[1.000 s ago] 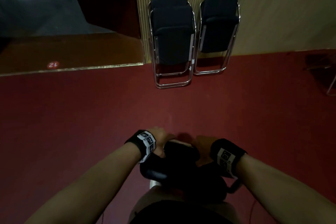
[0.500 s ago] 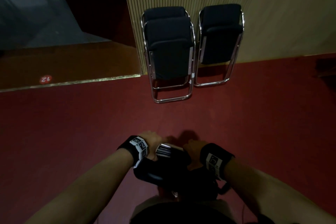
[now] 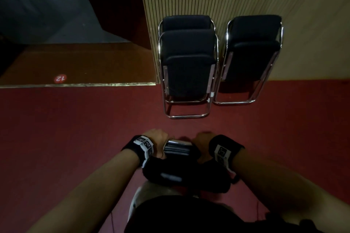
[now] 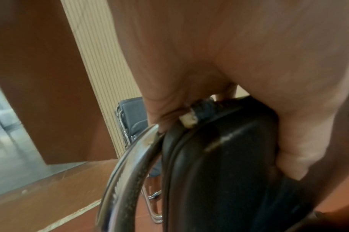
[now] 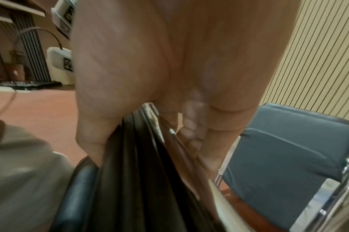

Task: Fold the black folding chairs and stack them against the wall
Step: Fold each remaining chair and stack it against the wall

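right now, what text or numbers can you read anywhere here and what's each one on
"12": white digits on the round red floor sticker on the brown floor left of the wall; it appears upside down from the head view.
Wristband tags: black-and-white marker patterns, no readable words.
Folded chairs: no readable label.

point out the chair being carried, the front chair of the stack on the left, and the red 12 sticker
carried chair (image 3: pixel 177 147), head view, on the chrome frame between the two hands
front chair of the left stack (image 3: pixel 187 73), head view, on its black padded seat
red 12 sticker (image 3: pixel 60 78), head view, on the middle of the round floor marker
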